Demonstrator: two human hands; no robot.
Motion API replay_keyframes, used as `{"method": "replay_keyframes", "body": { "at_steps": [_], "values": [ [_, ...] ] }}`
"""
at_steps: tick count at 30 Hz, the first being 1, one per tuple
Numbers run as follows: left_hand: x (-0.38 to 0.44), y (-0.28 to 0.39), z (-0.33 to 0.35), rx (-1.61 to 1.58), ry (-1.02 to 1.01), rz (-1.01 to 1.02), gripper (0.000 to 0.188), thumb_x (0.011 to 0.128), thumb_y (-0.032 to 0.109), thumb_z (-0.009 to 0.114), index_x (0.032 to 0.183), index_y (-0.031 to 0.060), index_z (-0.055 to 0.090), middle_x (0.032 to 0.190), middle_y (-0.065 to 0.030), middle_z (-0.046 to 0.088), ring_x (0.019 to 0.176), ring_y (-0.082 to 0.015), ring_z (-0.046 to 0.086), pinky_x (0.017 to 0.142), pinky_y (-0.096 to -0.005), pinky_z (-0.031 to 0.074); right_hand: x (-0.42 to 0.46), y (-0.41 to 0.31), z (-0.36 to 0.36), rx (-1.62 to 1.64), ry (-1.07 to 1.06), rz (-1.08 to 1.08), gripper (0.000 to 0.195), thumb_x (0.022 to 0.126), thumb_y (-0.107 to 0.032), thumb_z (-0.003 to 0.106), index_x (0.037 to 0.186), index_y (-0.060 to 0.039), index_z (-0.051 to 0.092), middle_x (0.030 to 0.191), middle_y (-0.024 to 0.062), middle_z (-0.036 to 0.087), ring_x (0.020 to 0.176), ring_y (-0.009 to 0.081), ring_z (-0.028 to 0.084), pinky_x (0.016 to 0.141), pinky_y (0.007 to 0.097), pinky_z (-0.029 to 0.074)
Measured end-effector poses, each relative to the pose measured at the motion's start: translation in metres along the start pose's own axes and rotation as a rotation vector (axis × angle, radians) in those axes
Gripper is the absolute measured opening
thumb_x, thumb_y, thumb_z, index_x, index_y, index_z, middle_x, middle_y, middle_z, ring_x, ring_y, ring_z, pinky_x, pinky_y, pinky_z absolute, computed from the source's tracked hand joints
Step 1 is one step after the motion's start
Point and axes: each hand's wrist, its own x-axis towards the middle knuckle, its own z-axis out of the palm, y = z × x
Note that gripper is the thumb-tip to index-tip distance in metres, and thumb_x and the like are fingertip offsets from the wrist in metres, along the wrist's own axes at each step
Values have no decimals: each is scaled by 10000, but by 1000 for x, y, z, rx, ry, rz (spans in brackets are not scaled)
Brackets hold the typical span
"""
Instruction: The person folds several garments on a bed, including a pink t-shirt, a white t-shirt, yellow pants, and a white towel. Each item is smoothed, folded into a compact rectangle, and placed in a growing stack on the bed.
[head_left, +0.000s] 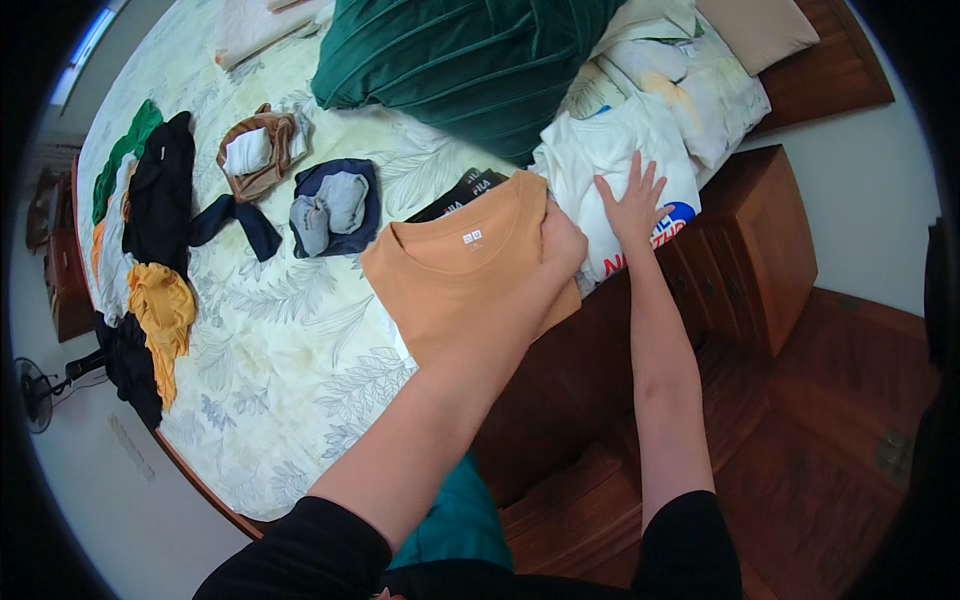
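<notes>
A folded tan T-shirt (457, 277) lies at the bed's near edge, collar facing away from me. My left hand (564, 238) is closed at its right side, gripping the fabric there; the fingertips are hidden. Just right of it, my right hand (634, 201) rests palm down with spread fingers on a white T-shirt (574, 161). This shirt is loosely laid out, with a red and blue print by its lower edge. Some black FILA items (456, 201) stick out from behind the tan shirt, and a white layer shows under its left side.
A green velvet pillow (457, 71) leans over the far side of the leaf-patterned bed (255, 390). Left are a navy bundle with grey socks (330, 202), a brown bundle (277, 154) and unfolded clothes (159, 300). A wooden bedside cabinet (757, 240) stands right.
</notes>
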Motion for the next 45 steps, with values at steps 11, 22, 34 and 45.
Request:
{"method": "replay_keyframes", "body": {
  "at_steps": [11, 22, 34, 45],
  "values": [
    [-81, 3, -104, -1033, -589, 331, 497, 914, 85, 585, 1373, 28, 403, 1217, -113, 574, 1119, -231, 558, 966, -358, 454, 8, 26, 17, 160, 61, -269, 683, 876, -320, 619, 1439, -33, 360, 1430, 231, 409, 1326, 375, 368, 1109, 456, 284],
    [-248, -289, -402, -491, -312, -404, 218, 915, 138, 552, 1094, 27, 608, 896, -95, 681, 783, -148, 671, 699, -295, 557, -240, -232, -60, 1110, -761, -259, 160, 959, -125, 544, 1049, -27, 633, 877, 57, 656, 772, 117, 621, 683, 257, 519],
    [-278, -346, -548, -716, 62, -484, 221, 903, 132, 589, 1081, 3, 604, 863, -80, 687, 737, -120, 650, 703, -261, 531, -452, -472, 18, -297, -696, -981, 1324, 480, -326, 929, 1522, -255, 116, 1560, 245, 24, 1258, 518, 355, 913, 702, 391],
    [-104, -325, -680, -109, 566, -54, 393, 782, 168, 745, 1125, 35, 605, 1055, -146, 629, 963, -256, 628, 813, -348, 517, -473, -485, 56, -400, -566, -833, 1119, 622, -122, 803, 1519, -308, 160, 1541, 289, 32, 1203, 551, 352, 927, 734, 329]
  ]
}}
